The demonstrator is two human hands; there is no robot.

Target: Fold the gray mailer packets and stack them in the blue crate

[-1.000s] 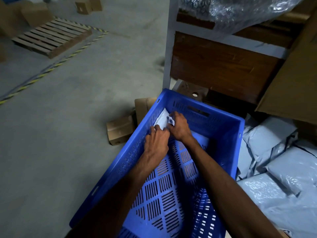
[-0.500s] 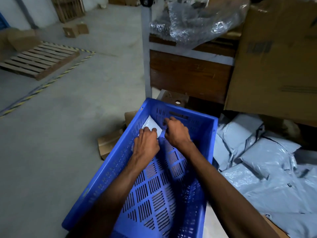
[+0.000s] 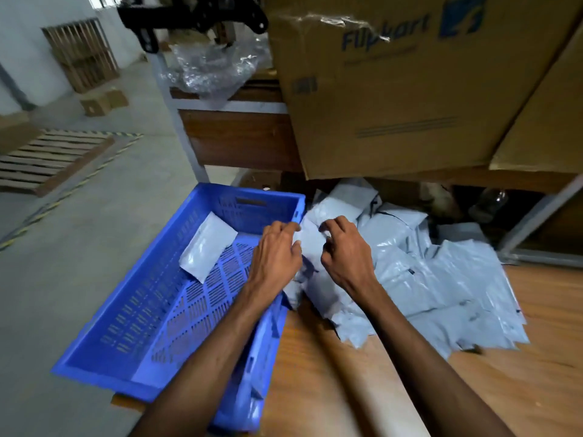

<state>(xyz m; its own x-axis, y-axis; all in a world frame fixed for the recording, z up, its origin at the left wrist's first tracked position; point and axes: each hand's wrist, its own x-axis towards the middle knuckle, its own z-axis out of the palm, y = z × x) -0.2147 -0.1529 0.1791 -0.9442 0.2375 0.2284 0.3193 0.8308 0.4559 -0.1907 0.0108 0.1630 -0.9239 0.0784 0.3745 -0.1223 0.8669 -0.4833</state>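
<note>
Head view. I read the main hazard as a snagged pick: the gray mailer packets (image 3: 419, 279) lie overlapped in a loose heap, so a pull on the top one could drag its neighbours across the wooden surface (image 3: 347, 373) or off its near edge. A second hazard, in my judgement, is the blue crate (image 3: 126, 357) itself; its near corner appears to overhang the surface, and the left forearm crossing its right wall could nudge it outward. A slick film packet may also spring open once folded, spoiling the stack.

The left hand (image 3: 277, 253) sits at the crate's right wall, fingers curled against the edge of the top packet (image 3: 307, 244); whether it truly pinches the film I cannot tell, the frame being blurred. The right hand (image 3: 347, 253) hovers over that packet, fingers bent claw-like, apparently grasping nothing yet.

The heap spreads from between the hands toward 3 o'clock of the right hand. One folded packet (image 3: 208, 244) already lies in the crate, at 9 o'clock of the left hand, near the far-left wall. A large cardboard box (image 3: 394, 105) looms at 12 o'clock.
</note>
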